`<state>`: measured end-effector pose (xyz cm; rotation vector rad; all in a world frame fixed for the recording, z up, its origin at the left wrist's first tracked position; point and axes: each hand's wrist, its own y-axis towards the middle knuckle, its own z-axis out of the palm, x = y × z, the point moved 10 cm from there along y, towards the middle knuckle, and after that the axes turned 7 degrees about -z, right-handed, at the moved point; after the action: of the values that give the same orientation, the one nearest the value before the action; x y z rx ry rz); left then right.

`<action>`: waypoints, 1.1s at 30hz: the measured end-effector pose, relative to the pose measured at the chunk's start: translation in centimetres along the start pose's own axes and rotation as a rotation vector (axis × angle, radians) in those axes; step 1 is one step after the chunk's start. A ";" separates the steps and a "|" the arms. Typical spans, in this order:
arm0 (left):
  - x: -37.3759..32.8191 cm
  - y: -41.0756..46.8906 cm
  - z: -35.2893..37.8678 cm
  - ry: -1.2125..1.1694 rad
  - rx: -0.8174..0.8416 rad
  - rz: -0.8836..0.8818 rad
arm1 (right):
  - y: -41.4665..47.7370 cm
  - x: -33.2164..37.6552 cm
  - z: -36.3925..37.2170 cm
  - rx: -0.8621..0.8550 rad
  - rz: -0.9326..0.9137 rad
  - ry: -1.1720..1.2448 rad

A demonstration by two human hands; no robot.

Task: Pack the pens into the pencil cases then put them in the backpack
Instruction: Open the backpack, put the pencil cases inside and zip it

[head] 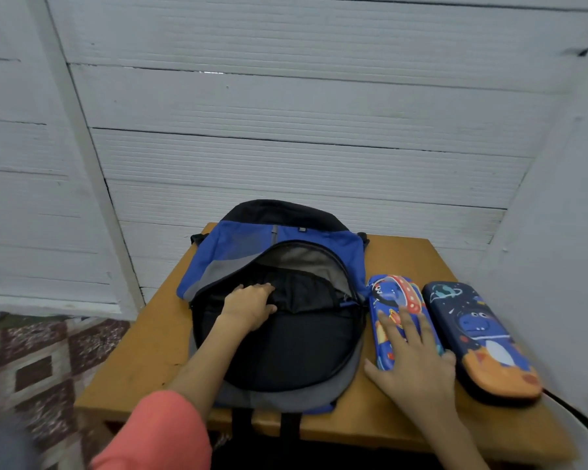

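Blue fabric backpack (238,245), left hand (250,307) gripping, glossy rocket-print case (384,293)

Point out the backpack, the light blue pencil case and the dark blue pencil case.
backpack (286,354): head view, on its black lower panel.
light blue pencil case (399,293): head view, on its far end, beyond the fingers.
dark blue pencil case (472,325): head view, on the dinosaur print at its middle.

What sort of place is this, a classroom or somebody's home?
Probably a room in a home, though I cannot be sure: a small wooden table stands by a white panelled wall, a patterned floor covering lies beside it, and a backpack lies open on the table.
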<state>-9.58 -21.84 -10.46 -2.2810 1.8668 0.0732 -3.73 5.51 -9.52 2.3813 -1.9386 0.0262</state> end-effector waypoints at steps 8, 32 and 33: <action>-0.2 -0.2 -0.2 0.024 -0.018 -0.002 | -0.2 0.0 -0.2 0.003 -0.063 -0.022; -0.3 0.6 0.7 0.047 -0.074 0.053 | -2.3 -2.0 -0.2 -0.418 -0.004 0.131; -0.3 0.6 0.7 0.062 -0.082 0.055 | -2.1 -2.1 0.2 -0.383 0.008 0.154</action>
<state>-10.16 -21.51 -11.12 -2.3106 1.9928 0.0899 -2.07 7.99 -9.94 2.0593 -1.7036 -0.1437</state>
